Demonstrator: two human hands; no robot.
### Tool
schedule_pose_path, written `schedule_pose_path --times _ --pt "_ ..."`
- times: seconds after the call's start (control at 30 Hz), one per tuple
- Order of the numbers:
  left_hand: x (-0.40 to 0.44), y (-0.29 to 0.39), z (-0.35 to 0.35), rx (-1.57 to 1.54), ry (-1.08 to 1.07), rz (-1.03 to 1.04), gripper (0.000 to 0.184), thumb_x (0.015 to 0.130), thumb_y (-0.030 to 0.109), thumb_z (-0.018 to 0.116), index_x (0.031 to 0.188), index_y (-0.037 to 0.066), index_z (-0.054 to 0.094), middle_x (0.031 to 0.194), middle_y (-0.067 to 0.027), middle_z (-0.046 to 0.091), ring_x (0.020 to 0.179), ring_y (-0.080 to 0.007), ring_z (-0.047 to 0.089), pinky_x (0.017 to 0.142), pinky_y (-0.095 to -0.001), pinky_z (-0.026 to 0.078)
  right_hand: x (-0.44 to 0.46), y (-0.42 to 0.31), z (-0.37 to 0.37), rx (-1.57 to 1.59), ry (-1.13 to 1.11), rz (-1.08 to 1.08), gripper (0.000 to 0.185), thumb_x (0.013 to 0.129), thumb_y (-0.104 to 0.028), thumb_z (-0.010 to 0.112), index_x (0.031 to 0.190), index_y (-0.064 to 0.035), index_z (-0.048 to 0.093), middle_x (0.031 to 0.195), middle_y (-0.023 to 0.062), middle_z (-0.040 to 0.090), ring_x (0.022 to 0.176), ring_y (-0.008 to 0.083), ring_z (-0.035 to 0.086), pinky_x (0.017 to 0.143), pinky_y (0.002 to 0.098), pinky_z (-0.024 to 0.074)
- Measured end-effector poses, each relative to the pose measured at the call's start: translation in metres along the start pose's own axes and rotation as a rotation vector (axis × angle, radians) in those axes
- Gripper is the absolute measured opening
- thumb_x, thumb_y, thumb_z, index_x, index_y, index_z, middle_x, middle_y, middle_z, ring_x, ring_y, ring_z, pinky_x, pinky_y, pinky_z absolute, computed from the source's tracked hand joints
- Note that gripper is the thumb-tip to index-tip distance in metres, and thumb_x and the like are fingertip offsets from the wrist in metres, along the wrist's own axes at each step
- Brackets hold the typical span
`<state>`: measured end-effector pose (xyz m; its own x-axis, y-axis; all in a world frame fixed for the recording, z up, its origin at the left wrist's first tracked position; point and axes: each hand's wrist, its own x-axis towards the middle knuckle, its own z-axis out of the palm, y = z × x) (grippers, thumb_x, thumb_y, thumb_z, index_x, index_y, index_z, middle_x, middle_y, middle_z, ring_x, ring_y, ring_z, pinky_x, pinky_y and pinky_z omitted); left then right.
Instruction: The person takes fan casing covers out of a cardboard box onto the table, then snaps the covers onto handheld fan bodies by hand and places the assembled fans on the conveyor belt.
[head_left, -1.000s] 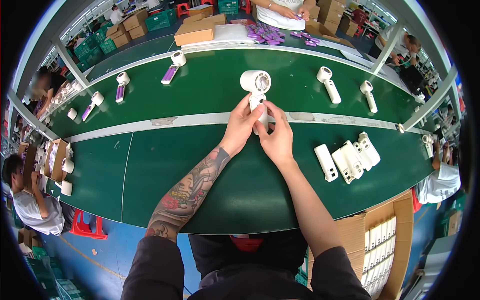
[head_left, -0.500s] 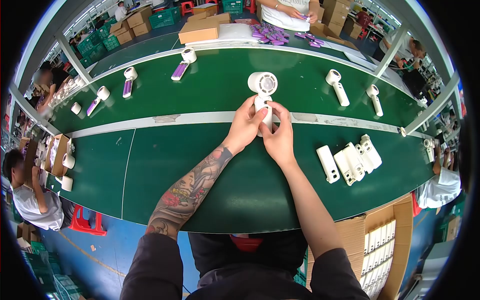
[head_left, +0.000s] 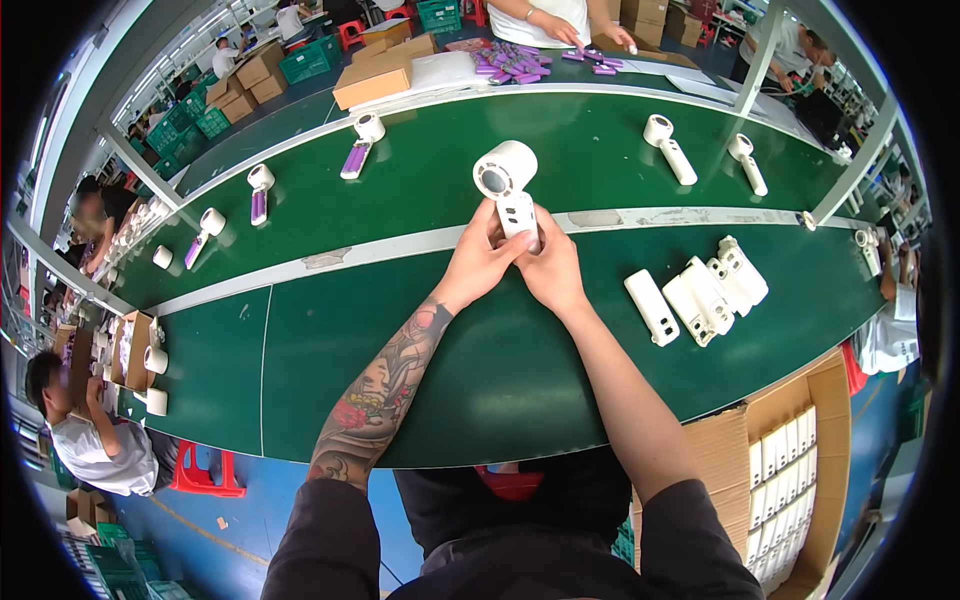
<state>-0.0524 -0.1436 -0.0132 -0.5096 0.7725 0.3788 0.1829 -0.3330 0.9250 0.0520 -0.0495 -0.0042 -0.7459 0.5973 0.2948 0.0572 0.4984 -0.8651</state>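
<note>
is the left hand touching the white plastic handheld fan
Touching. The head view shows the left hand gripping the white plastic handheld fan, its thumb across the handle.

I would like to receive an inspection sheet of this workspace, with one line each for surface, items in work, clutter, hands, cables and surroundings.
Surface: green table; the white strip across it has worn patches.
Items in work: white fan, held upright; white handles lie to the right, more stand in the open carton.
Clutter: heap of purple parts at the far side, beside a cardboard box.
Hands: left hand and right hand both grip the fan's handle.
Cables: nothing seen on the near table; the background is too small to tell.
Surroundings: co-workers nearby; red stool at left.
</note>
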Motion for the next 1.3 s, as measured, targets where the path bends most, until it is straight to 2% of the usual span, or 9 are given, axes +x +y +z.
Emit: schedule_pose_path --times 0.23,0.4,0.53,0.57,0.7,0.87,1.03,1.23,1.3 --pt "0.002 0.002 -0.01 0.019 -0.036 -0.072 0.059 0.093 0.001 0.065 0.146 0.002 0.04 0.123 -0.0137 0.063 0.11 -0.0199 0.062 0.097 -0.0317 0.049 -0.002 -0.022 0.003 -0.166 -0.016 0.089 0.052 0.084 0.0 0.062 0.135 -0.0074 0.056 0.11 0.0132 0.072 0.096 0.0287 0.069 0.083 0.0378 0.0529" --pt "0.002 -0.001 -0.012 0.041 -0.022 -0.082 0.06 0.092 0.003 0.065 0.146 0.001 0.039 0.128 -0.0178 0.061 0.109 -0.0224 0.064 0.095 -0.0338 0.051 -0.001 -0.02 0.01 -0.265 -0.035 0.142 0.046 0.088 -0.01 0.062 0.134 -0.0056 0.054 0.107 0.014 0.072 0.093 0.0331 0.069 0.082 0.0397 0.0537" --pt "0.0 0.0 -0.011 -0.051 -0.007 -0.053 0.065 0.092 0.007 0.068 0.149 0.001 0.037 0.127 -0.0173 0.059 0.107 -0.0216 0.063 0.092 -0.0315 0.051 0.0 0.004 0.02 0.338 0.024 -0.043 0.036 0.093 -0.015 0.058 0.126 0.0006 0.055 0.108 0.0142 0.068 0.095 0.0294 0.067 0.085 0.0396 0.0526" --pt "-0.001 0.003 -0.01 -0.052 -0.004 -0.053 0.065 0.092 0.007 0.068 0.149 0.001 0.037 0.127 -0.0173 0.059 0.107 -0.0216 0.063 0.092 -0.0315 0.051 0.0 0.002 0.016 0.336 0.021 -0.043 0.036 0.093 -0.015 0.058 0.126 0.0006 0.055 0.108 0.0142 0.068 0.095 0.0294 0.067 0.085 0.0396 0.0526" --pt "-0.009 0.02 -0.007 0.065 -0.12 -0.064 0.064 0.094 0.009 0.066 0.151 0.001 0.037 0.124 -0.0144 0.06 0.099 -0.0182 0.062 0.093 -0.0292 0.049 0.001 -0.013 -0.009 1.152 -0.28 0.316 0.027 0.099 -0.018 0.057 0.117 0.0018 0.058 0.101 0.01 0.066 0.093 0.0206 0.066 0.083 0.0302 0.0508" --pt "-0.016 0.024 0.003 0.173 -0.115 -0.057 0.066 0.094 0.01 0.065 0.152 0.001 0.036 0.129 -0.0145 0.056 0.104 -0.017 0.059 0.092 -0.0285 0.048 -0.002 -0.01 -0.003 1.02 -0.236 0.199 0.033 0.101 -0.028 0.057 0.118 0.0 0.059 0.1 0.0094 0.066 0.088 0.0162 0.063 0.079 0.027 0.0495" --pt "-0.023 0.029 0.009 0.306 -0.025 0.02 0.065 0.094 0.011 0.064 0.152 0.001 0.037 0.129 -0.015 0.057 0.107 -0.0185 0.058 0.092 -0.0295 0.048 -0.003 -0.008 0.003 1.035 -0.226 0.249 0.034 0.102 -0.03 0.059 0.118 0.0003 0.059 0.098 0.0091 0.066 0.081 0.014 0.062 0.075 0.0263 0.0497" --pt "-0.015 0.021 0.0 0.358 -0.054 0.065 0.058 0.095 0.015 0.063 0.147 0.0 0.042 0.128 -0.0152 0.057 0.096 -0.0229 0.062 0.086 -0.0302 0.05 0.008 -0.006 -0.004 1.035 -0.217 0.393 0.034 0.101 -0.026 0.059 0.121 0.0016 0.056 0.098 0.0093 0.065 0.079 0.0138 0.062 0.069 0.0253 0.0515" --pt "-0.01 0.01 -0.008 0.215 0.018 0.043 0.051 0.096 0.014 0.061 0.142 0.0 0.046 0.126 -0.0142 0.059 0.097 -0.0224 0.063 0.087 -0.0299 0.05 0.011 -0.002 -0.012 1.185 -0.261 0.387 0.036 0.101 -0.025 0.06 0.123 0.0027 0.054 0.098 0.0113 0.065 0.078 0.0135 0.062 0.068 0.0244 0.052"
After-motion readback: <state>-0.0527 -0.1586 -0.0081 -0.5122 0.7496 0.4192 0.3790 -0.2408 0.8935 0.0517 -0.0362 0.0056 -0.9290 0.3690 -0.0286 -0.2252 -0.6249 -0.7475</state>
